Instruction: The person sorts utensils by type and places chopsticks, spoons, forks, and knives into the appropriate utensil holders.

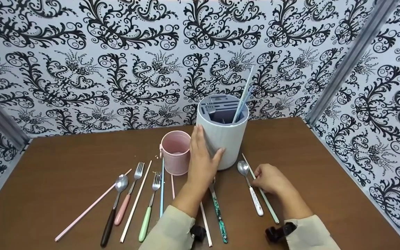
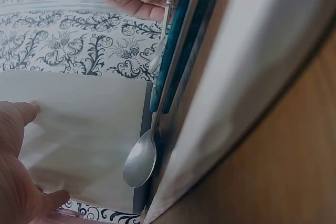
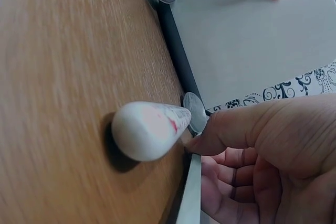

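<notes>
My left hand (image 1: 201, 161) rests against the side of a tall white utensil holder (image 1: 229, 146), thumb on its front and straight fingers along its left. Two pale chopsticks (image 1: 246, 90) lean in the holder's grey slotted top. Between thumb and fingers, my right hand (image 1: 271, 178) pinches a pale green chopstick (image 1: 269, 206) lying along the table. Just left of that chopstick is a spoon with a white patterned handle (image 1: 255, 201); its handle end looms large in the right wrist view. A spoon with a teal handle (image 2: 181, 40) lies before the holder, its bowl (image 2: 140, 160) near the base.
A pink cup (image 1: 176, 159) stands left of the holder. Across the table's left lie a black-handled spoon (image 1: 111, 215), a pink-handled fork (image 1: 127, 203), a green-handled fork (image 1: 148, 215) and several chopsticks (image 1: 135, 203). Patterned walls (image 1: 134, 69) enclose the wooden table (image 1: 54, 166).
</notes>
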Motion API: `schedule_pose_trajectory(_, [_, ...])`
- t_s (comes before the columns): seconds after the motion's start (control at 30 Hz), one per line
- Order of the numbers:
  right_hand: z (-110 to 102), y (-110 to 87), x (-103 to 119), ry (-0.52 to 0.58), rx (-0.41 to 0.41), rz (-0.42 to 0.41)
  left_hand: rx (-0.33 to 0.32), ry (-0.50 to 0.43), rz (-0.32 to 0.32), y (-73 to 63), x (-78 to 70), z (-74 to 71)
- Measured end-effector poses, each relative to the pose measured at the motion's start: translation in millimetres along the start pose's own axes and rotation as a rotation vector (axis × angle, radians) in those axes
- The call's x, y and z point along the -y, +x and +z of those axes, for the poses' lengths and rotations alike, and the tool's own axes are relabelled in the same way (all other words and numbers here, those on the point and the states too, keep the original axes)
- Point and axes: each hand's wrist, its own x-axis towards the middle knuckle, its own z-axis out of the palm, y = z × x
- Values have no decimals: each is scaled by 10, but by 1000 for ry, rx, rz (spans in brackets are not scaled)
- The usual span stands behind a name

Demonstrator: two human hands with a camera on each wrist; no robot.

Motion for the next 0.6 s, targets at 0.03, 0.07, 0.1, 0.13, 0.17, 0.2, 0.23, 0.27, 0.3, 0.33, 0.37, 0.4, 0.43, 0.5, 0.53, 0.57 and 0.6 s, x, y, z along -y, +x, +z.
schedule_pose_trajectory(0.03, [-5, 1, -4, -2, -1, 0, 2, -1, -1, 0, -2, -1])
schedule_pose_trajectory(0.07, [-12, 0, -5, -5, -5, 1, 3, -1, -2, 1, -3, -1])
schedule_pose_trajectory(0.1, [-20, -1, -8, -9, -6, 0, 4, 0, -2, 1, -3, -1])
schedule_pose_trajectory(0.13, [-27, 0, -11, -10, -10, 1, 4, 0, -1, 1, -1, 0])
schedule_pose_trajectory(0.17, [-34, 3, -17, -9, -11, 4, 4, -1, 1, 1, 2, 2])
schedule_pose_trajectory(0.2, [-41, 5, -19, -11, -15, 5, 3, -1, 4, 1, 7, 5])
schedule_pose_trajectory(0.23, [-49, 8, -24, -15, -20, 3, 1, -1, 9, 0, 11, 8])
schedule_pose_trajectory(0.27, [-57, 10, -26, -17, -26, 1, -1, -1, 15, 0, 15, 11])
schedule_pose_trajectory(0.3, [-65, 12, -30, -19, -30, 0, -4, -1, 20, 0, 18, 14])
schedule_pose_trajectory(0.33, [-71, 15, -34, -18, -38, -1, -5, -1, 23, -2, 20, 16])
schedule_pose_trajectory(0.37, [-78, 16, -37, -19, -43, -1, -5, -1, 25, -2, 22, 17])
schedule_pose_trajectory(0.4, [-84, 16, -39, -21, -47, -3, -5, 0, 24, -2, 24, 19])
schedule_pose_trajectory(0.43, [-90, 16, -43, -20, -50, -2, -6, 0, 25, -2, 23, 19])
schedule_pose_trajectory(0.5, [-103, 13, -50, -10, -49, 4, -7, 1, 25, -3, 24, 20])
schedule_pose_trajectory(0.53, [-111, 12, -51, -6, -47, 7, -7, 0, 23, -2, 26, 20])
schedule_pose_trajectory(0.57, [-118, 11, -52, -1, -42, 10, -8, 0, 23, -1, 27, 19])
schedule_pose_trajectory(0.6, [-127, 8, -51, 7, -38, 13, -9, -1, 25, 1, 29, 20])
